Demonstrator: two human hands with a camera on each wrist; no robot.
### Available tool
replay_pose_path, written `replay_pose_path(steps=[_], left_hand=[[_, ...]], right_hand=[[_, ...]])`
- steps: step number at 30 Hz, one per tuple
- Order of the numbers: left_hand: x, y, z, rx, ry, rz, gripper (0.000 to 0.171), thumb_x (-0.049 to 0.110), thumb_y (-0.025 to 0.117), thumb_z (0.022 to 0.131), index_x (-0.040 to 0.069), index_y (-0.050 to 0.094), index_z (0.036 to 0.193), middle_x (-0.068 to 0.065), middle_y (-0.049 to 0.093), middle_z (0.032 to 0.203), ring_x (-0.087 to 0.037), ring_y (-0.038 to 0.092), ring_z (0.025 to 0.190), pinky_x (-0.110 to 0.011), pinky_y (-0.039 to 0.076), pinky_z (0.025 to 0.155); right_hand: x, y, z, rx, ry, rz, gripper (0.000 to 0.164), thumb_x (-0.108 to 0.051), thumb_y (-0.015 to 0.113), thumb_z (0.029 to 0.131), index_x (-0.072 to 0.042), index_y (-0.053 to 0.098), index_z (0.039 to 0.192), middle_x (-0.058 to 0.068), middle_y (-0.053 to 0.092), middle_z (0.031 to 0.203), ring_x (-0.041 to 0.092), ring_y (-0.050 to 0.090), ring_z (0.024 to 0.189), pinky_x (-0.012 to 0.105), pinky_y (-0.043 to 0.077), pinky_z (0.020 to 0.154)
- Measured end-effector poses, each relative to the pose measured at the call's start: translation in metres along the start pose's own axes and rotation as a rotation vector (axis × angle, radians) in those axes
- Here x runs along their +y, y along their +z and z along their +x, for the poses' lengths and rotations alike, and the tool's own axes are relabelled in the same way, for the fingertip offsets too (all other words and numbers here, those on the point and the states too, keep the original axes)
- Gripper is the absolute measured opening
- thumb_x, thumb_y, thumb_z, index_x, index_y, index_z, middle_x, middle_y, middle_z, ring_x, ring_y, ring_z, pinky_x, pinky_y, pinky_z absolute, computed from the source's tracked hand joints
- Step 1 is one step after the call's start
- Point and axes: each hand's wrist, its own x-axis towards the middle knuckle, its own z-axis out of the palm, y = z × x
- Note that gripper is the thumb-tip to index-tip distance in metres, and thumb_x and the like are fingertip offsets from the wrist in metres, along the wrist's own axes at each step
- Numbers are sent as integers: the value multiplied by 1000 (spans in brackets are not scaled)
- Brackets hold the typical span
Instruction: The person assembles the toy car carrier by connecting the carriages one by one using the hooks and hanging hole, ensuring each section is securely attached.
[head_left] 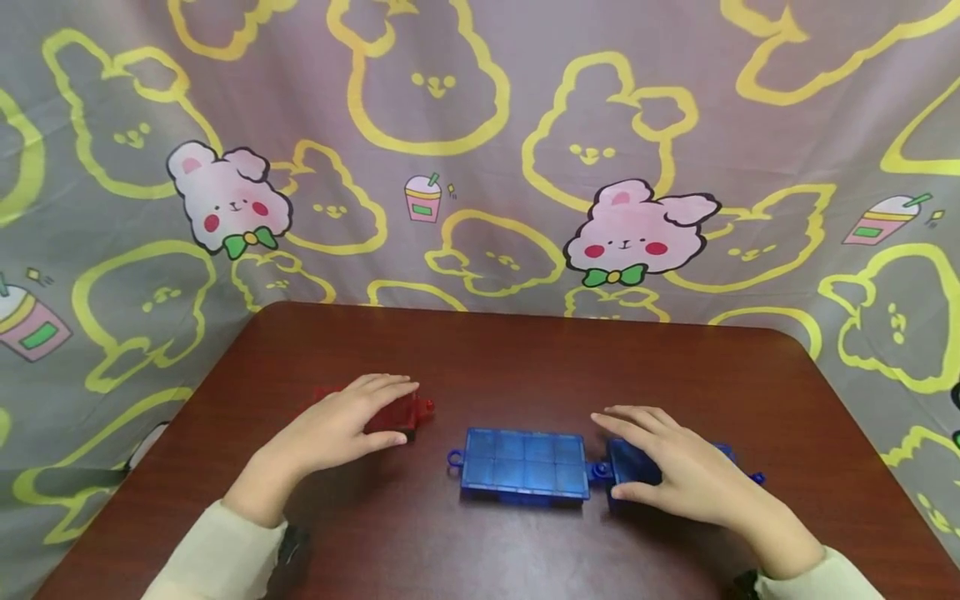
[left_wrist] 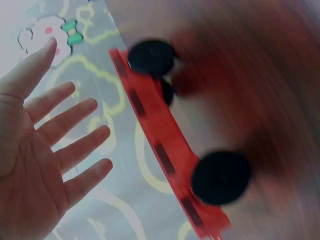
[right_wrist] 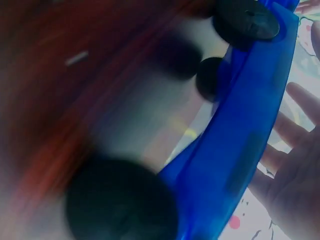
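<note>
My left hand [head_left: 333, 427] hovers over or lightly touches a red toy car base [head_left: 395, 414], covering much of it. In the left wrist view that red base [left_wrist: 160, 145] shows black wheels [left_wrist: 220, 177], and the fingers are spread beside it. To the right lies a blue rectangular car base [head_left: 525, 461] with a gridded top and a ring on its left end. A blue coupling [head_left: 600, 471] joins it to a second blue car base [head_left: 630, 462], partly hidden under my right hand [head_left: 678, 467]. Its black wheels [right_wrist: 122, 200] show in the right wrist view; the fingers are extended.
All of this stands on a dark reddish-brown table [head_left: 390, 533] with rounded far corners. A grey curtain [head_left: 480, 183] with cartoon bunnies hangs around its back and sides. A gap separates the red base from the blue ones.
</note>
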Motion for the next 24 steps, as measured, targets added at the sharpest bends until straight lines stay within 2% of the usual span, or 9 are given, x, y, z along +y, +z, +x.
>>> replay_pose_path(steps=[6,10,16,24], left_hand=[[-25,-3,-3,14,-78,-39,73,35,78,85,12,48,147,-16,49,149,-38,44,138,-58,44,106],[-35,-2,-2,-3,-114,-68,78,35,80,83,10,46,148,-18,48,149,-40,43,138,-58,44,105],[-41,3,1,-45,-159,-100,83,39,82,80,9,45,148,-18,48,148,-42,43,136,-60,47,102],[-41,8,5,-74,-180,-69,87,43,84,76,13,46,148,-16,50,148,-39,47,133,-62,48,98]], right_hand=[[-10,6,20,-71,-17,83,90,-61,78,74,-42,35,152,-2,47,149,20,47,132,52,53,94],[-18,11,32,-102,-35,134,91,-61,78,74,-44,34,151,-4,45,151,17,45,132,50,53,94],[-30,18,48,-151,-60,164,92,-61,79,72,-44,35,151,-3,45,151,21,44,137,53,51,97],[-46,20,67,-215,-105,177,91,-57,81,73,-38,39,151,-2,47,149,20,43,138,51,50,100]])
